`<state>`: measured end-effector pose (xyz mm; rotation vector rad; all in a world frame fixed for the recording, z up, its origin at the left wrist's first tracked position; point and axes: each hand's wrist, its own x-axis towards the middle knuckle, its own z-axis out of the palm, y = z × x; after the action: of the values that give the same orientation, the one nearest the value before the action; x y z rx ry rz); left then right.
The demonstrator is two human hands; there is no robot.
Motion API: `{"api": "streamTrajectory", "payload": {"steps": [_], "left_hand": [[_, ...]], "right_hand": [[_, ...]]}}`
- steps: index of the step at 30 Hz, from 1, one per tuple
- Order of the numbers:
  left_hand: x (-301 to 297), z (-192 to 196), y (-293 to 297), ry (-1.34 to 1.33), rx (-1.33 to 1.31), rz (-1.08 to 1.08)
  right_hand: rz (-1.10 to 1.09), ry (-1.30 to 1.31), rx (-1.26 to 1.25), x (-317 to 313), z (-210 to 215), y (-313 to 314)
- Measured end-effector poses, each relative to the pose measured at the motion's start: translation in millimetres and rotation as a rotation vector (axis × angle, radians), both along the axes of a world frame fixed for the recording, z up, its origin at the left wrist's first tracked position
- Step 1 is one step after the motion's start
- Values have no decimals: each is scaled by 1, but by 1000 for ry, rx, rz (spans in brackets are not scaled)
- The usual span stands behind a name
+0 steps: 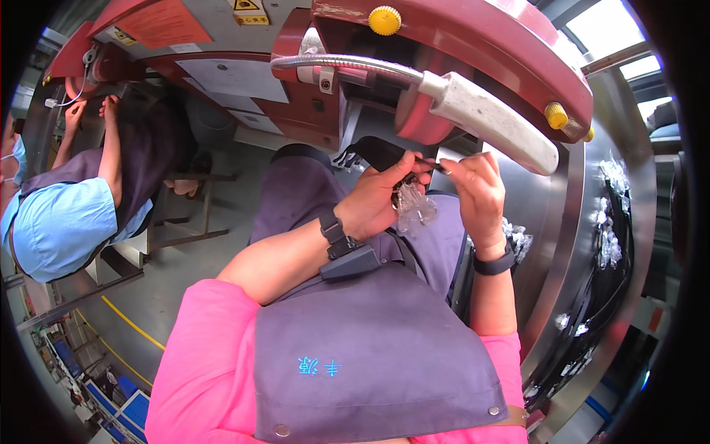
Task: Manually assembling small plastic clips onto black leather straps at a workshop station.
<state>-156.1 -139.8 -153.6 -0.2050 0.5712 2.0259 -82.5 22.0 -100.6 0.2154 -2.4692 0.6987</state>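
Both my hands are raised over my lap, in front of the red machine. My left hand (377,198) is closed round a black belt (379,153), whose wide dark band loops up behind the fingers. From that grip hangs crumpled clear plastic wrap (416,209), apparently over the buckle end; the buckle itself is mostly hidden. Just to the right, my right hand (479,189) pinches a thin dark end with a small shiny spot, in line with the left fingertips. Whether this end is part of the same belt is too small to tell.
Above my hands stands a red machine (473,37) with yellow knobs and a pale-handled metal hose (495,122). A steel trough (569,222) at the right holds several black belts with plastic-wrapped buckles (608,244). A co-worker in blue (66,222) sits at another machine, far left.
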Motion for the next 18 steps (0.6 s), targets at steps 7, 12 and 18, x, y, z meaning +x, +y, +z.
{"api": "streamTrajectory", "payload": {"steps": [7, 12, 18], "left_hand": [[-2, -8, -5, 40, 29, -70], [2, -5, -5, 61, 20, -41], [3, -7, -8, 46, 11, -51]], "right_hand": [[66, -119, 225, 25, 11, -11], [-93, -54, 132, 32, -11, -6], [-173, 67, 6, 31, -22, -7]]}}
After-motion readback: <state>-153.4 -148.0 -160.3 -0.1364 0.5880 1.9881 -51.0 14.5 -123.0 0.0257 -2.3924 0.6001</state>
